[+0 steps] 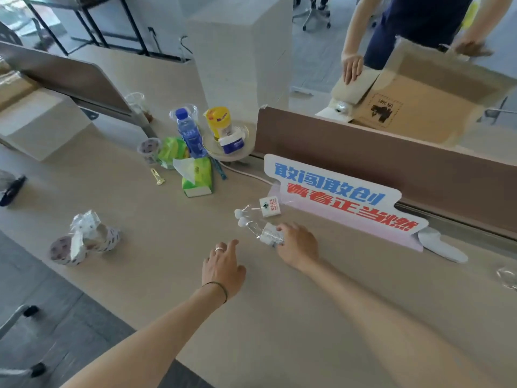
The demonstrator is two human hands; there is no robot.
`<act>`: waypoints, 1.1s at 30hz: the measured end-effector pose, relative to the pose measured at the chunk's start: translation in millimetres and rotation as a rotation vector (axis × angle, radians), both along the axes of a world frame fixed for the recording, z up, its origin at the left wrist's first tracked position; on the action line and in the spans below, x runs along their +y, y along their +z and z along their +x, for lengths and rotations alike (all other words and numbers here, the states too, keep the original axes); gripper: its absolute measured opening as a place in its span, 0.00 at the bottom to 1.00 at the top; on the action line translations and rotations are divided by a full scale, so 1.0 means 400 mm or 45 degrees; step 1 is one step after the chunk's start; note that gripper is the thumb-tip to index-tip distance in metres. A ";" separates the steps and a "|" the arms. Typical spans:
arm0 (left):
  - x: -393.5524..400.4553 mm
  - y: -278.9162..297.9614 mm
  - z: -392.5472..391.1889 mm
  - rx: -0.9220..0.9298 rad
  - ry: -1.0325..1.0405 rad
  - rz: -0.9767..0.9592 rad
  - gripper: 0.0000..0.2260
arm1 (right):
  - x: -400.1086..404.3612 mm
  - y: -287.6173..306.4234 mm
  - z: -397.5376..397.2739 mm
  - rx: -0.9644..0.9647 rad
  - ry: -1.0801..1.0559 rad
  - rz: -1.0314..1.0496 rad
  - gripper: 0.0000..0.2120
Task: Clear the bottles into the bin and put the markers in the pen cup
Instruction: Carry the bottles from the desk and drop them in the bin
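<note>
Head view showed the right hand [298,247] grasping a clear plastic bottle [261,232] mid-frame, left hand [223,268] released, a second clear bottle [258,208] and a white slogan sign [344,197] crowding just beyond.

Two bottles [258,219] lie on desk [140,219] before sign [335,197], tissue pack [195,175] and upright bottle [190,133] behind-left, cups [84,242] far left, box [419,93] behind divider [391,163].

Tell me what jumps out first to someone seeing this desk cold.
The white cut-out sign with bold blue and red characters stands along the brown divider at right. Just before it, the right hand closes on a clear plastic bottle with a white cap, a second clear bottle lying beside it. Farther back stands a blue-capped water bottle.
</note>
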State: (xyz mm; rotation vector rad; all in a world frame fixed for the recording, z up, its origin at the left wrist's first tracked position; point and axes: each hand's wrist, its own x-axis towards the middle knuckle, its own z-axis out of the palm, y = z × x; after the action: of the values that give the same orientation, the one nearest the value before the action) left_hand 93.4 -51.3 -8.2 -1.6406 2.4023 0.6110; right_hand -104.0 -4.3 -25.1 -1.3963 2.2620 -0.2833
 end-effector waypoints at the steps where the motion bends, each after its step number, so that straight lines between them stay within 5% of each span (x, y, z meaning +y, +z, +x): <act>1: -0.018 -0.009 0.001 0.003 0.002 0.020 0.29 | -0.016 -0.013 0.001 0.011 -0.005 0.031 0.22; 11: -0.142 -0.083 0.073 0.010 0.009 0.097 0.30 | -0.177 -0.119 0.032 0.139 0.040 0.221 0.29; 16: -0.208 -0.098 0.093 0.010 0.006 0.073 0.30 | -0.189 -0.129 0.046 0.070 -0.015 0.192 0.24; 20: -0.249 -0.096 0.077 -0.024 -0.070 0.041 0.30 | -0.174 -0.072 0.044 -0.023 -0.055 0.160 0.29; 23: -0.261 -0.098 0.028 -0.057 -0.221 -0.033 0.31 | -0.147 -0.002 0.029 -0.073 -0.182 0.091 0.35; 33: -0.308 -0.115 -0.301 -0.066 -0.705 -0.305 0.35 | 0.023 0.093 -0.065 -0.211 -0.736 -0.096 0.32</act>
State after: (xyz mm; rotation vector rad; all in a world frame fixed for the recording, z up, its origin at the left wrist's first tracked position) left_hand -26.9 -174.3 -54.2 -0.9523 2.7934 0.1879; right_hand -129.9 5.1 12.2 -0.6863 2.4826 -0.6476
